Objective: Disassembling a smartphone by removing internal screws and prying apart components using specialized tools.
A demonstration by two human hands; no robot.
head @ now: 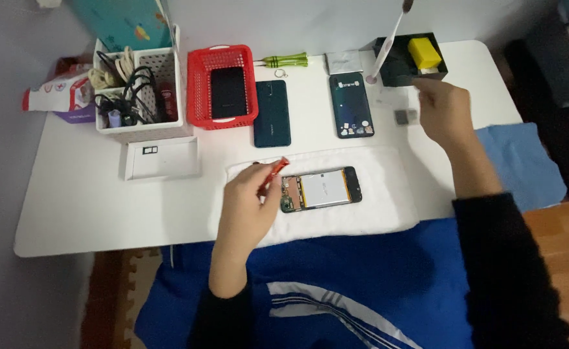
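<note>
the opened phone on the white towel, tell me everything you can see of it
The opened phone lies flat and lengthwise on the white towel, back cover off, insides facing up. A pale rectangular battery with an orange edge fills its middle; a green circuit board shows at its left end and a dark frame at the right. The left hand, holding a red tool, rests at the board end; whether the tool touches the phone cannot be told. The right hand is away from it.

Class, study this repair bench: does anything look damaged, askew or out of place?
The opened phone on the white towel has no back cover, exposing its battery and circuit board, and lies slightly askew. Nothing looks spilled.
</note>
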